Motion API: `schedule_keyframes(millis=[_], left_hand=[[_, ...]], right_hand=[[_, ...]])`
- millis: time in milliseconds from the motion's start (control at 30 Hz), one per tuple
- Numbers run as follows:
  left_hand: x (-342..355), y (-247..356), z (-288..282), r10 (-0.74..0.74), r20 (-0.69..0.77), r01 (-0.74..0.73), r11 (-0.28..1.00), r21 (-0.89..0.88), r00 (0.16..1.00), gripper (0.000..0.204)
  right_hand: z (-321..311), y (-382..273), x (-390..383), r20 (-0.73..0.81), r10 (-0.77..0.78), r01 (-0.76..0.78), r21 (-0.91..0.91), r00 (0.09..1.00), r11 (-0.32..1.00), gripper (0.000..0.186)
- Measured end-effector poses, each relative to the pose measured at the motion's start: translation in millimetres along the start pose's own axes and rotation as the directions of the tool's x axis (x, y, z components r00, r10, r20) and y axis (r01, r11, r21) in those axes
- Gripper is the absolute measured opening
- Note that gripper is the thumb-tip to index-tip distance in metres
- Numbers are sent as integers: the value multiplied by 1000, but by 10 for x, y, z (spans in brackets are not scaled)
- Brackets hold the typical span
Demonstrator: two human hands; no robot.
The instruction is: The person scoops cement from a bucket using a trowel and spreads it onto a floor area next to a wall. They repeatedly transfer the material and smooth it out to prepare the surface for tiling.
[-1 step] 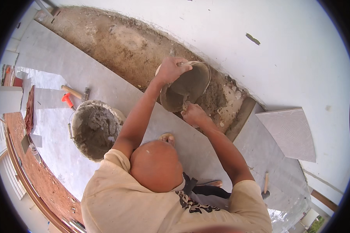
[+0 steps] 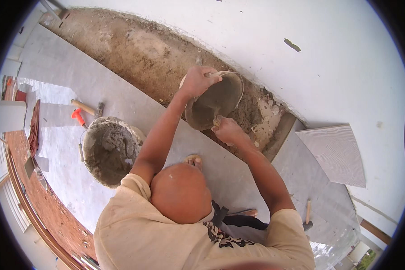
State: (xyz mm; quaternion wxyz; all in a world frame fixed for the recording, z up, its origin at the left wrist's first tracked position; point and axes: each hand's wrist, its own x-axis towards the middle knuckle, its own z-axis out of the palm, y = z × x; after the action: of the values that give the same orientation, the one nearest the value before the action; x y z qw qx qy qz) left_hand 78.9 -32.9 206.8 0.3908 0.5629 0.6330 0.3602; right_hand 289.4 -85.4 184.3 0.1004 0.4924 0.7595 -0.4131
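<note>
My left hand (image 2: 198,83) grips the rim of a tilted bucket (image 2: 225,92) with wet grey mortar inside, held over the dirt strip along the wall. My right hand (image 2: 227,130) is closed on a mortar-coated tool (image 2: 217,120) at the bucket's lower lip; the tool's shape is mostly hidden. To the left, on the grey tiles, a second bucket (image 2: 110,155) holds thick mortar. Beside it lie a wooden-handled hammer (image 2: 83,105) and an orange-gripped tool (image 2: 78,116).
A white wall (image 2: 328,58) borders the dirt strip (image 2: 139,54). Grey tiles (image 2: 54,54) run along its other side. A ridged tile piece (image 2: 328,148) lies at right, a mallet (image 2: 308,213) below it. Red soil (image 2: 54,193) and long boards show at far left.
My right hand has shifted very slightly to the right at the bucket's lip. My left hand and the bucket look the same.
</note>
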Motion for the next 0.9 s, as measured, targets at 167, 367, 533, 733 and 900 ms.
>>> schedule_keyframes(millis=[167,367,533,733,900], left_hand=[[-19,34,21,15,-22,-16,999,-42,1000,30],[2,-30,72,92,-58,-92,996,1,994,31],[-62,67,45,78,-20,-78,997,24,997,30],[-177,65,176,256,-43,-250,962,110,966,25],[-264,271,137,242,14,-242,968,70,970,23]], right_hand=[[-72,-28,176,-170,87,-96,-46,982,994,45],[67,120,0,-21,71,-71,36,997,997,53],[-269,55,48,-253,99,-114,-46,962,992,42],[53,58,142,-269,143,-163,-53,953,985,38],[-6,349,147,-48,118,-101,278,992,955,40]])
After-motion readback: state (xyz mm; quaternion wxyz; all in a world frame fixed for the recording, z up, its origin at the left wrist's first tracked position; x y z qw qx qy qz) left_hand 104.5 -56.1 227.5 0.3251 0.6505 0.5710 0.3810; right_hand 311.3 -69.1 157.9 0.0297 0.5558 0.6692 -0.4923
